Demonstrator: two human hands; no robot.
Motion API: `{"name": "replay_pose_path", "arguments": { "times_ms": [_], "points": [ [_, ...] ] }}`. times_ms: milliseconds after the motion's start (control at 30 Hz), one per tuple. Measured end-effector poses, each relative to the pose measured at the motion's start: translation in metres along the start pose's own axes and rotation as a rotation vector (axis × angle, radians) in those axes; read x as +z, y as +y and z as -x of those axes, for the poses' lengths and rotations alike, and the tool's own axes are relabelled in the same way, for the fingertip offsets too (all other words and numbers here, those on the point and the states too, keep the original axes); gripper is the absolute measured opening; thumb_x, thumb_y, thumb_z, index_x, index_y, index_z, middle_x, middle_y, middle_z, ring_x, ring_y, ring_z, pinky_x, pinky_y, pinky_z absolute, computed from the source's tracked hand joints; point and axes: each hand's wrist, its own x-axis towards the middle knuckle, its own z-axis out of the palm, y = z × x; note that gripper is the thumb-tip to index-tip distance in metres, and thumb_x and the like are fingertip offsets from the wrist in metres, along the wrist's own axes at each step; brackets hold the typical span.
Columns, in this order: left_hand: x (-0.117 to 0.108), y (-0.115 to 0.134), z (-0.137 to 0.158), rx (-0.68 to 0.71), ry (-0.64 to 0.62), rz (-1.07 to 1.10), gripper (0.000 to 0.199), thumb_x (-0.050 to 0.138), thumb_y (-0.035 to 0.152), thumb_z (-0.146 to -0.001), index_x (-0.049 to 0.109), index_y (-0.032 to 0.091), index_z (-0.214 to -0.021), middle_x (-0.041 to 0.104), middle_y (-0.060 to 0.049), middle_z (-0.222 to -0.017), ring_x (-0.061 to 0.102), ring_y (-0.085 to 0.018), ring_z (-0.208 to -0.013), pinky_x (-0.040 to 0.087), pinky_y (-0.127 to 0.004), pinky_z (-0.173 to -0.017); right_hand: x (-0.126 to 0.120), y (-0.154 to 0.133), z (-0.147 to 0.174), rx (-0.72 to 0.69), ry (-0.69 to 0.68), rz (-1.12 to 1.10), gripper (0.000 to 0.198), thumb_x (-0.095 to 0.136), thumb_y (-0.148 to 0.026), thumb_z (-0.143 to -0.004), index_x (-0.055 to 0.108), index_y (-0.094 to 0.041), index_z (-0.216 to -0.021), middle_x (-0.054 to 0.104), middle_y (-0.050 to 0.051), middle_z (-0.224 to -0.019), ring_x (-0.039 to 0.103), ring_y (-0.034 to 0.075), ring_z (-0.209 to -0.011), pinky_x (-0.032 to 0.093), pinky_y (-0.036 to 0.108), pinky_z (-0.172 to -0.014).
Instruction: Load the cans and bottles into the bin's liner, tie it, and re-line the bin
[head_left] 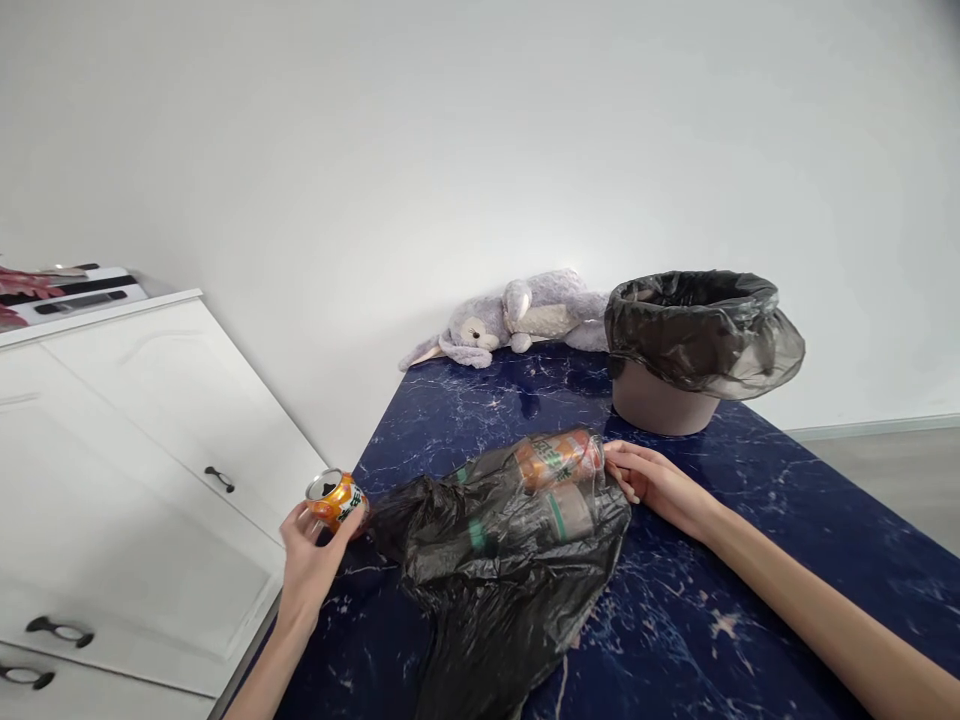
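Clamped on an orange can [339, 497], the left hand [309, 565] has its thumb on the near side of the can and its fingers round the other. The can's top faces up with its mouth open, and it sits at the left edge of the dark blue marbled worktop [675, 630]; whether its base rests on the surface, I cannot tell.

Fingertips of the right hand [664, 485] touch the right end of a thin black plastic bag [510, 590] — whether they pinch the film or only press on it, I cannot tell. The bag lies across the middle of the worktop, its loose part trailing toward the near edge and its bunched left end just beside the held can. Through the film show a second orange can [553, 460], lying on its side near the right fingertips, and a clear container with a green band [574, 512] alongside it.

At the far right corner stands a bin [664, 402], a black liner [690, 340] folded over its rim. Along the far edge, beside the bin, a grey plush toy [486, 322] lies on its side against the white wall [480, 130] — its ears reach the far left corner. Beyond the left edge stands a white cabinet [172, 480] with dark handles [60, 631].
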Motion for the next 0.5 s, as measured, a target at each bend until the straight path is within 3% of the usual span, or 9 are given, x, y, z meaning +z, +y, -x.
{"name": "replay_pose_path", "arguments": {
  "times_ms": [67, 133, 200, 300, 367, 500],
  "points": [
    [-0.011, -0.001, 0.017, 0.147, 0.163, -0.026, 0.077, 0.084, 0.057, -0.075, 0.045, 0.023, -0.132, 0.053, -0.016, -0.146, 0.057, -0.034, -0.137, 0.043, -0.055, -0.120, 0.000, 0.000, 0.000, 0.003, -0.001, -0.002, 0.040, 0.090, -0.053, -0.084, 0.069, -0.019, -0.085, 0.055, -0.003, -0.070, 0.040, 0.008, -0.054, 0.036, 0.023, -0.050],
    [-0.024, -0.001, 0.039, 0.317, 0.211, -0.135, 0.056, 0.075, 0.057, -0.084, 0.051, 0.024, -0.123, 0.057, -0.012, -0.134, 0.062, -0.032, -0.124, 0.047, -0.055, -0.115, -0.001, 0.000, -0.001, 0.005, -0.002, -0.005, 0.040, 0.090, -0.053, -0.083, 0.069, -0.019, -0.087, 0.055, -0.003, -0.070, 0.041, 0.008, -0.054, 0.035, 0.023, -0.050],
    [-0.032, 0.002, 0.062, 0.388, -0.006, -0.295, 0.036, 0.065, 0.057, -0.092, 0.061, 0.026, -0.110, 0.065, -0.007, -0.115, 0.066, -0.030, -0.108, 0.053, -0.051, -0.105, -0.001, 0.000, -0.001, 0.007, -0.004, -0.008, 0.040, 0.091, -0.053, -0.082, 0.070, -0.019, -0.089, 0.055, -0.003, -0.070, 0.041, 0.008, -0.054, 0.035, 0.023, -0.050],
    [-0.031, 0.012, 0.090, 0.441, -0.346, -0.426, 0.034, 0.056, 0.059, -0.099, 0.070, 0.028, -0.104, 0.071, -0.007, -0.109, 0.067, -0.030, -0.106, 0.053, -0.048, -0.101, -0.001, 0.001, -0.001, 0.012, -0.006, -0.009, 0.041, 0.092, -0.053, -0.081, 0.070, -0.019, -0.089, 0.055, -0.003, -0.069, 0.040, 0.007, -0.054, 0.034, 0.023, -0.050],
    [-0.021, 0.021, 0.101, 0.435, -0.437, -0.464, 0.039, 0.052, 0.061, -0.101, 0.072, 0.028, -0.099, 0.072, -0.007, -0.103, 0.068, -0.030, -0.102, 0.054, -0.047, -0.097, -0.001, 0.001, -0.001, 0.014, -0.006, -0.009, 0.041, 0.092, -0.053, -0.081, 0.071, -0.019, -0.090, 0.055, -0.004, -0.069, 0.041, 0.007, -0.053, 0.034, 0.023, -0.050],
    [0.004, 0.049, 0.107, 0.365, -0.493, -0.484, 0.047, 0.058, 0.070, -0.094, 0.068, 0.026, -0.082, 0.067, -0.005, -0.083, 0.065, -0.026, -0.080, 0.056, -0.039, -0.079, -0.002, 0.001, -0.002, 0.011, -0.003, -0.009, 0.042, 0.092, -0.053, -0.080, 0.071, -0.019, -0.090, 0.056, -0.004, -0.070, 0.041, 0.006, -0.053, 0.034, 0.022, -0.050]
  ]
}}
